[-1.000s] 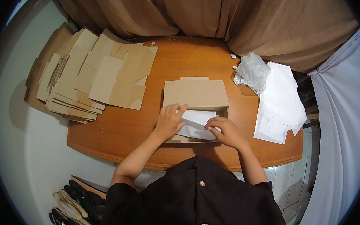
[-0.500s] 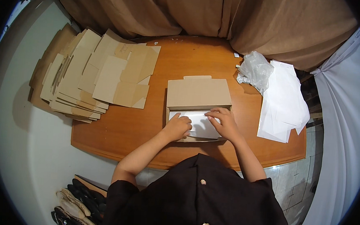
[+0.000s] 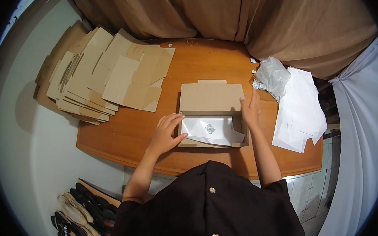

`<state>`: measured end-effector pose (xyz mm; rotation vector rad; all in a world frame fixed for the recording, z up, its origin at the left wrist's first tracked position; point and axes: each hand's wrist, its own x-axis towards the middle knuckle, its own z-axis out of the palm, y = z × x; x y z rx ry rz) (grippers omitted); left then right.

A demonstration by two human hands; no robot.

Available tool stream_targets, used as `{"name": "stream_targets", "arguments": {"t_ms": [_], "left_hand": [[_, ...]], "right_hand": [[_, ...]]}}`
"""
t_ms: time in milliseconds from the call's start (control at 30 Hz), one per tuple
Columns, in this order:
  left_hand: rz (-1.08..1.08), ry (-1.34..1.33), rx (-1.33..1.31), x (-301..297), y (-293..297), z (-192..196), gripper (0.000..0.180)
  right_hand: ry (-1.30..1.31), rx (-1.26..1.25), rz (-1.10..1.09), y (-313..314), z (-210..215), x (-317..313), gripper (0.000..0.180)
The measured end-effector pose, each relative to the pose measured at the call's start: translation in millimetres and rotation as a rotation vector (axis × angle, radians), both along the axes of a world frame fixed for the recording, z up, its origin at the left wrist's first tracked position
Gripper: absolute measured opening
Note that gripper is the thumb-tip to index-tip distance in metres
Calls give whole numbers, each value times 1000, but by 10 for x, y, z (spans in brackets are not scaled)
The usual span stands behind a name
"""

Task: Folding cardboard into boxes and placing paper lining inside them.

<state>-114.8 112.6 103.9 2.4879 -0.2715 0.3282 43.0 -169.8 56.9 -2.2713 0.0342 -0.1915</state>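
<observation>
Noted from where I stand: rectangular cardboard box (image 3: 212, 97), plain light tan; folded glossy paper sheet (image 3: 192, 127) inside, white, printed with a dark grey diamond motif. Stacked flattened cardboard cartons (image 3: 122, 83), tan with browner patches. Polished wooden table (image 3: 210, 61), orange-brown. Crumpled plastic bag (image 3: 271, 77), translucent greyish white. Loose paper sheets (image 3: 299, 114), white. Draped cloth curtain (image 3: 195, 14), brown. Button-front shirt (image 3: 239, 212), black, round buttons (image 3: 212, 190) gold.

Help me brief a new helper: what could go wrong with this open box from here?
The white paper in the cardboard box juts at the right end; it might crease if the open lid came down. The left hand at the box's left side could get pinched. The right hand might nudge the nearby plastic bag, disturbing the loose white sheets.
</observation>
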Motion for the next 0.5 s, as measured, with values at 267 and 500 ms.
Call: {"name": "stream_targets", "arguments": {"t_ms": [267,500], "left_hand": [[3,271,-113,-438,-149,-583,78],[72,222,-12,-467,-311,-900,71]], "right_hand": [[408,1018,-127,-225,-241,255,65],[49,914,5,-221,154,-301,62]]}}
